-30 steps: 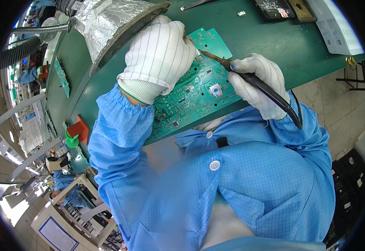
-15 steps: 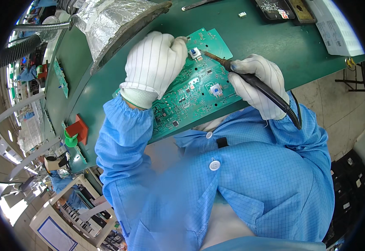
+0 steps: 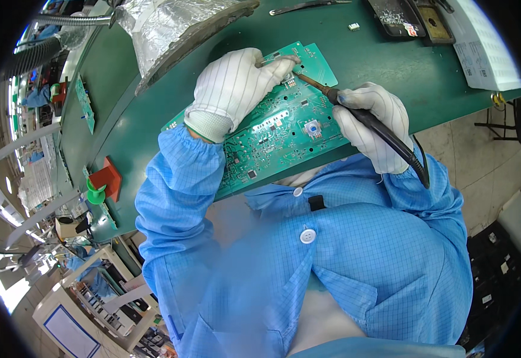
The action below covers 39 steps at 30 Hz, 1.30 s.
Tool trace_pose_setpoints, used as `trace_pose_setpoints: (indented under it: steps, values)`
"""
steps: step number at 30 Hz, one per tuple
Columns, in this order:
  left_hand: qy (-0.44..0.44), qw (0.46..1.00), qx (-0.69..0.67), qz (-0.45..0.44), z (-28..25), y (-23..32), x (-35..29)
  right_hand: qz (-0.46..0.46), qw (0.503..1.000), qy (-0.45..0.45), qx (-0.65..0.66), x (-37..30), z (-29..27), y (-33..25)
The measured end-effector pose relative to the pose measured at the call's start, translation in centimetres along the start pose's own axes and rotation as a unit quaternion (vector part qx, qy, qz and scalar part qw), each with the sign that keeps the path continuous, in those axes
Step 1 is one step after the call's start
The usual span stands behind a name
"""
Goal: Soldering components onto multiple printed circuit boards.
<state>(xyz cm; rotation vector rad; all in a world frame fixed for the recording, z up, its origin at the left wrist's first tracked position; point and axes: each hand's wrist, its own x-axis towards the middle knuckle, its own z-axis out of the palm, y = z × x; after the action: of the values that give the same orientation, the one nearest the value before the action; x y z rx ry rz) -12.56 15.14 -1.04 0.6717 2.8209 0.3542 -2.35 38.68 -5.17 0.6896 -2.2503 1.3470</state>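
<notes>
1. Circuit board point(image 3: 275, 149) is supported on green bench point(image 3: 374, 62).
2. Above circuit board, soldering iron point(image 3: 371, 121) is pinched by fingers of right hand point(image 3: 386, 108).
3. Over circuit board, left hand point(image 3: 231, 82) is positioned; finger grip cannot be determined.

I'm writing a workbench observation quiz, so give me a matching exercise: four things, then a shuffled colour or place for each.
1. Soldering iron
2. Circuit board
3. Cone-shaped hood
4. Left sleeve

A. Silver
B. Partly beneath the left hand
C. Blue
D. In the right hand

Pairs: 1-D, 2-B, 3-A, 4-C
</notes>
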Motion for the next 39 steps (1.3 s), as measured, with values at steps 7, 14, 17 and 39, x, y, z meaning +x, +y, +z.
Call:
trace_pose_setpoints:
  steps: [7,14,17,39]
  values:
    - [0.116,0.993,0.017,0.002,1.7,0.3,-1.2,0.077,0.995,0.057,0.021,-0.5,0.9,-1.1]
    - [0.203,0.962,0.094,0.157,0.1,-0.3,-2.7,-0.048,0.991,0.040,-0.117,0.0,0.8,-2.3]
    - [0.313,0.930,0.011,0.194,0.1,-2.1,-4.0,-0.082,0.983,0.035,-0.164,0.3,0.8,-4.1]
    - [0.201,0.978,-0.062,0.006,2.3,-1.7,-6.7,-0.136,0.963,-0.061,-0.223,2.5,5.5,-6.2]
